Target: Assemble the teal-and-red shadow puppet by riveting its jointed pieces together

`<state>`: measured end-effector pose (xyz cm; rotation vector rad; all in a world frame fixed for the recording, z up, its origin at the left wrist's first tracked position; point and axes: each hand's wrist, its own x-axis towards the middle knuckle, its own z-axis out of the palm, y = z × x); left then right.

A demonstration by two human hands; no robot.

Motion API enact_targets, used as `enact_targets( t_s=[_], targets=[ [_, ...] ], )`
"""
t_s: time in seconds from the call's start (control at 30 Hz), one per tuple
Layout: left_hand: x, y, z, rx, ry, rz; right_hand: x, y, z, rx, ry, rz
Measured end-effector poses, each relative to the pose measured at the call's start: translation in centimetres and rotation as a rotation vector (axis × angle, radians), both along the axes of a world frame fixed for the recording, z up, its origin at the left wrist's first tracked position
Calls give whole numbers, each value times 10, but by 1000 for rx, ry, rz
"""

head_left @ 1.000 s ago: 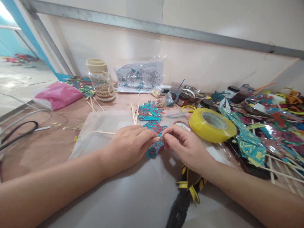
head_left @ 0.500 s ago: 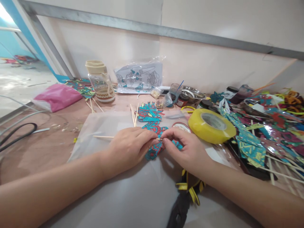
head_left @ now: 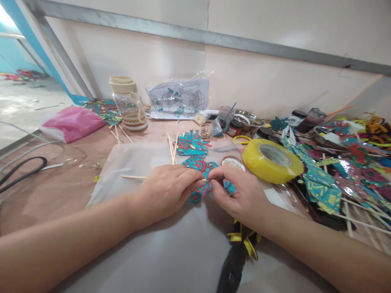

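Note:
My left hand (head_left: 171, 188) is closed around a thin wooden stick (head_left: 133, 177), whose long end sticks out to the left and whose tip shows between the fingertips. At that tip my right hand (head_left: 236, 190) pinches with thumb and forefinger; whatever small thing it grips is hidden. Under both hands lies a flat turquoise and red cut-out figure (head_left: 192, 143) with small metal dots, partly covered by the fingers. Behind the right hand sits a round red-rimmed lid (head_left: 233, 163) full of small bits. Black and yellow pliers (head_left: 233, 260) lie just in front of that hand.
A yellow tape roll (head_left: 273, 161) stands right of the lid, beside heaped coloured cut-outs (head_left: 324, 187) and sticks. Further back are a bottle (head_left: 130, 103), a bagged printed sheet (head_left: 180, 99) and jars (head_left: 234, 128). A pink bag (head_left: 73, 124) lies left.
My right fingers have closed in slightly on the stick's tip. The left hand and the objects on the table stay nearly in place.

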<state>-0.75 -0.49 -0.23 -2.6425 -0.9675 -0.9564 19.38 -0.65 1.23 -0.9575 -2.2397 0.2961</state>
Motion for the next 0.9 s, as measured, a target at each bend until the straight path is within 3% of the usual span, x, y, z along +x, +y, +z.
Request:
enact_targets(
  t_s=[0.6, 0.73, 0.9],
  targets=[
    [-2, -1, -4, -37, 38, -22, -1, 0, -2, 17, 12, 44],
    [-2, -3, -4, 5, 39, -35, -2, -1, 0, -84, 41, 43],
    [-1, -4, -6, 38, 40, -9, -5, -3, 3, -343, 97, 0]
  ],
)
